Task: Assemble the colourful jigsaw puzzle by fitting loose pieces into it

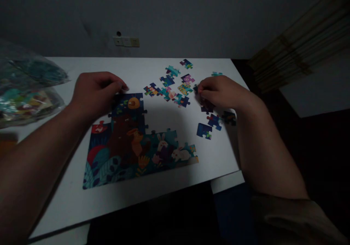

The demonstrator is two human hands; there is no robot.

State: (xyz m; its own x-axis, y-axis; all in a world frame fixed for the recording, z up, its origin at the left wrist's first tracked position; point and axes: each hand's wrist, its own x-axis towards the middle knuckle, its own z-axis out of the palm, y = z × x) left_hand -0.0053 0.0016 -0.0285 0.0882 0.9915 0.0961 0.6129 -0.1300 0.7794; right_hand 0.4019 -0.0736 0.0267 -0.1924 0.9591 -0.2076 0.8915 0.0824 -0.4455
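Observation:
A partly joined jigsaw puzzle [128, 146] lies on the white table, showing a bear, rabbits and a snail in dark blue, brown and red. At its upper left corner is my left hand [94, 92], fingers curled and thumb drawn in by the top edge; whatever they hold, if anything, is hidden. My right hand [218, 92] is closed in a pinch among the loose pieces to the right, with a dark puzzle piece [195, 89] at its fingertips. Close below it lie another dark piece [207, 108], a blue piece [214, 121] and a blue edge piece [204, 131].
Several loose puzzle pieces [167, 80] are scattered over the far middle of the white table [175, 186]. Clear plastic bags [27, 92] with colourful contents sit at the left. Behind the table, a wall carries sockets [126, 41]. A curtain-like striped surface [290, 51] stands at the right.

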